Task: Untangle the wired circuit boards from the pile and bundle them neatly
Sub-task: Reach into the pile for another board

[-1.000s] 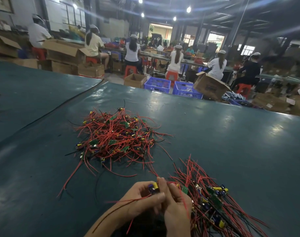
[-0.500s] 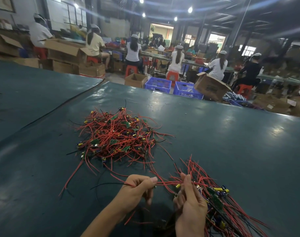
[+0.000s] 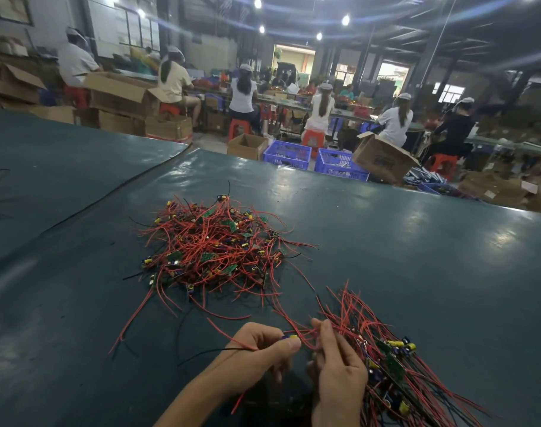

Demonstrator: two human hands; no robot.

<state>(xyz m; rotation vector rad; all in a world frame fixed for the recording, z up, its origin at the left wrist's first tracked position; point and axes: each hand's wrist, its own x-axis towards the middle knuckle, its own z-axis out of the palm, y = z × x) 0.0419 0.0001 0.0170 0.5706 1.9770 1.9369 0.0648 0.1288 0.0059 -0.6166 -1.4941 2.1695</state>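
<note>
A tangled pile [image 3: 215, 248] of small green circuit boards with red and black wires lies on the dark green table [image 3: 417, 272]. A second, straighter bundle [image 3: 386, 355] of boards and wires lies at the lower right. My left hand [image 3: 260, 349] pinches one wired board [image 3: 289, 337] with a yellow and blue part at its fingertips; a black wire and a red wire trail left from it. My right hand [image 3: 337, 365] sits just right of it, fingers curled on red wires at the edge of the bundle.
Loose red wires [image 3: 133, 315] stretch from the pile toward the table's front. Beyond the far table edge stand blue crates [image 3: 287, 154], cardboard boxes [image 3: 383, 157] and several seated workers. A second table surface [image 3: 62, 161] lies at the left.
My hands drew apart half a second ago, pulling a wire leftward, and have come together again. My left hand now pinches a board with a yellow part.
</note>
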